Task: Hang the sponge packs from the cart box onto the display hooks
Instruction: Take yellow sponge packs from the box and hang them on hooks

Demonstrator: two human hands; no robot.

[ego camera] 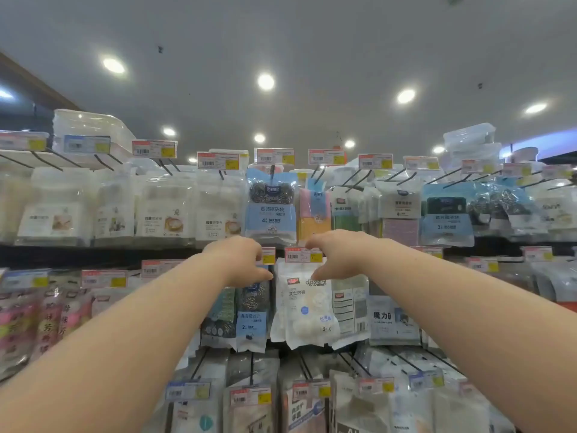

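Note:
A white sponge pack [301, 307] hangs in the middle row of the display, just under a red and yellow price tag [303, 255] at the end of its hook. My left hand [240, 260] is at the pack's upper left corner, fingers curled and thumb tip at its edge. On the other side, my right hand [338, 254] pinches the pack's top right, thumb in front and fingers curled over the tag. The hook itself is hidden behind tag and hands. A blue scourer pack [252, 320] hangs directly left. The cart box is out of view.
Rows of hooks filled with packs run above and below, with a large blue scourer pack [271, 207] straight above my hands. Black hook wires and price tags [249, 396] stick out toward me in the lower row. Clear plastic boxes [90, 135] sit on the top shelf.

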